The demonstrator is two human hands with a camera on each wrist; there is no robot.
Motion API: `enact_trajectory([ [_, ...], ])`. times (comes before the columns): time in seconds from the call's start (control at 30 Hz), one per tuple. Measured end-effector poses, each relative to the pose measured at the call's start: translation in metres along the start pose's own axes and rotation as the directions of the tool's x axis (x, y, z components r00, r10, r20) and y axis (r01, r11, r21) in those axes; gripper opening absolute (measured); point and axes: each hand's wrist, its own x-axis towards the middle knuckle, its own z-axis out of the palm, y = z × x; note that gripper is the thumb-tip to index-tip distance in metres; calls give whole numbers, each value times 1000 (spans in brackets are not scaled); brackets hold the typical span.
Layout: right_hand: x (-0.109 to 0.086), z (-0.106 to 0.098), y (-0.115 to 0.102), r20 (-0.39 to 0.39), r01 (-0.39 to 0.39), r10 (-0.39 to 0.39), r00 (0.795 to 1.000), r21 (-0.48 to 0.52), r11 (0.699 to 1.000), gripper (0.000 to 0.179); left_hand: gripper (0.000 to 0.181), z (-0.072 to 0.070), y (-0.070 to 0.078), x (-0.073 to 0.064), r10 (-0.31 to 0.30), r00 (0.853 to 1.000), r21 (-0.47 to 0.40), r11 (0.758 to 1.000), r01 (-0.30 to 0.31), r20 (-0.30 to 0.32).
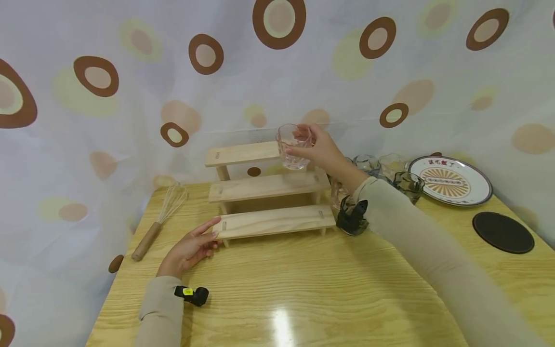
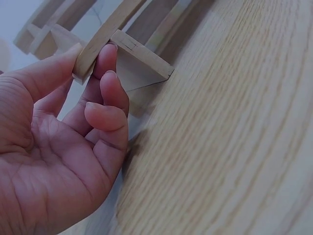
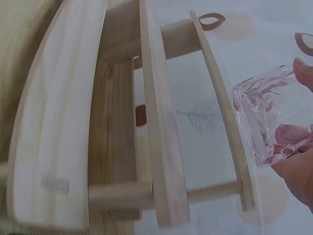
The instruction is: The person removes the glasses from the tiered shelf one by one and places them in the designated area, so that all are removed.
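Observation:
A three-tier wooden shelf (image 1: 273,221) stands on the table near the patterned backdrop. My left hand (image 1: 191,250) pinches the left end of its lowest board; in the left wrist view the thumb lies on top of the board (image 2: 100,41) and fingers curl beneath. With my right hand (image 1: 318,144) I hold a clear pinkish glass (image 1: 291,149) by its sides, near the right part of the top tier. In the right wrist view the glass (image 3: 264,117) appears tilted, its base close to the top board (image 3: 222,103).
A whisk (image 1: 158,219) with a wooden handle lies left of the shelf. Several glasses (image 1: 409,185) stand to the right, partly behind my right forearm. Beyond them are a white patterned plate (image 1: 451,180) and a dark oval mat (image 1: 503,232). The wooden table (image 1: 277,279) runs beneath everything.

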Motion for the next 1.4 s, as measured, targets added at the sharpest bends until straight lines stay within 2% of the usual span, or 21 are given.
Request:
enact_trajectory([
  [0.17,-27,-34,6,-30,8,-9,1000,-29,1000,75,56,-1,0,-2,1,1000,-7,1000,-1,-7],
  [0.3,-55,-61,7,-64,15,-16,998,-14,1000,72,57,-1,0,-2,2,1000,-8,1000,-2,-2],
  [0.47,-94,-92,11,-111,-38,35,993,-20,999,68,59,0,-1,-3,8,1000,1,1000,-8,8],
  [0.63,-130,-120,27,-169,-55,51,984,-22,998,63,58,2,0,-4,5,1000,-3,1000,-5,1],
  [0.77,-156,-142,44,-215,-34,43,976,45,998,58,58,3,0,-4,1,1000,-1,1000,-1,0],
  [0.87,-172,-156,58,-239,3,35,970,157,988,52,59,3,1,-4,-4,1000,-2,1000,4,0],
  [0.93,-181,-164,68,-253,27,33,967,231,972,49,59,3,1,-5,-4,1000,-4,1000,4,2],
  [1.0,-190,-170,76,-260,33,36,965,258,965,47,59,3,0,-5,-4,1000,-6,1000,4,0],
  [1.07,-198,-176,85,-264,21,48,963,252,967,46,57,3,0,-6,-4,1000,-8,1000,4,-7],
  [1.13,-204,-179,92,-272,-18,69,960,186,982,46,56,4,-1,-6,-4,1000,-12,1000,3,-12],
  [1.2,-210,-182,100,-272,-36,81,959,166,986,45,54,4,-1,-6,-5,1000,-23,1000,5,-14],
  [1.4,-220,-180,125,-271,-20,90,958,250,968,43,51,10,1,-6,-5,1000,-30,1000,5,-13],
])
